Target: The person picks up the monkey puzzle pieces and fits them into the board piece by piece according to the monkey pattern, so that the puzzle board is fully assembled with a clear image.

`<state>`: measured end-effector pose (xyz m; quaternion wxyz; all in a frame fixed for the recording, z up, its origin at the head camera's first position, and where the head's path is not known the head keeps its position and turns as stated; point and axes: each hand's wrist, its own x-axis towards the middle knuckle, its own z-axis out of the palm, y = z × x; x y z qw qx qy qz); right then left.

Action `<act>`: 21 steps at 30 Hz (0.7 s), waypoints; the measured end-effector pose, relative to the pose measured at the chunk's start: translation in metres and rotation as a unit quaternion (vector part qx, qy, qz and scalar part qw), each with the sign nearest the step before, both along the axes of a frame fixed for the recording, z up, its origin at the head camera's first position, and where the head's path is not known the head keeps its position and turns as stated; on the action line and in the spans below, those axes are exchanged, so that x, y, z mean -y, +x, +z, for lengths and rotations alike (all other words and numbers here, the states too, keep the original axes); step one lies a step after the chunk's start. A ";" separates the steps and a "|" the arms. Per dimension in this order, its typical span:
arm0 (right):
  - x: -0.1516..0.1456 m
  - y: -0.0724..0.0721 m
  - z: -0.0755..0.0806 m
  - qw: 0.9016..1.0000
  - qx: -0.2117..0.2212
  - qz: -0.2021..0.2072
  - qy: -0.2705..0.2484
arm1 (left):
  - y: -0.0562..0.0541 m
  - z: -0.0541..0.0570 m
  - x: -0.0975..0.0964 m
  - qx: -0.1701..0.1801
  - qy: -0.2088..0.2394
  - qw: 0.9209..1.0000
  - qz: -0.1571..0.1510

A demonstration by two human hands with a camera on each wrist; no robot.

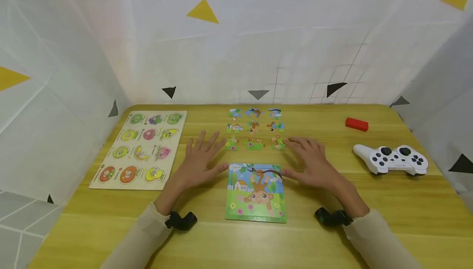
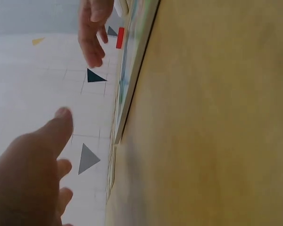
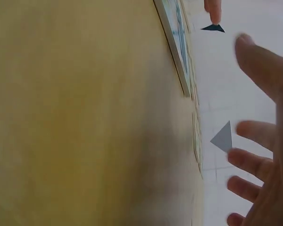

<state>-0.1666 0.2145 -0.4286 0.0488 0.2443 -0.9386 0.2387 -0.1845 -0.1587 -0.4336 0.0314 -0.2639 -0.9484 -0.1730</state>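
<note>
A square monkey puzzle board (image 1: 255, 193) lies flat on the table between my two hands. Beyond it, several loose jigsaw pieces (image 1: 254, 128) are laid out in rows. My left hand (image 1: 199, 160) is spread with its fingers apart, left of the board, its thumb near the upper left corner. On the other side my right hand (image 1: 310, 162) is also spread, thumb by the upper right corner and fingertips near the lowest right piece. Neither hand holds anything. In the left wrist view the board's edge (image 2: 137, 75) shows side-on, and the left thumb (image 2: 54, 132) is raised above the table.
A wooden fruit puzzle board (image 1: 142, 150) lies at the left of the table (image 1: 207, 244). At the right are a white game controller (image 1: 393, 160) and a small red block (image 1: 357, 124). A white sheet wall (image 1: 236, 63) with coloured triangles stands behind.
</note>
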 end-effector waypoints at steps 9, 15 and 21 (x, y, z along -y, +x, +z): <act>0.008 0.013 -0.004 0.997 0.029 0.077 0.008 | 0.010 -0.006 0.000 0.041 0.064 0.989 -0.126; 0.011 0.017 -0.005 0.996 0.028 0.089 0.014 | 0.013 -0.008 -0.001 0.048 0.052 0.987 -0.144; 0.011 0.014 -0.006 0.996 0.044 0.077 0.017 | 0.008 -0.010 -0.003 0.016 0.042 0.989 -0.143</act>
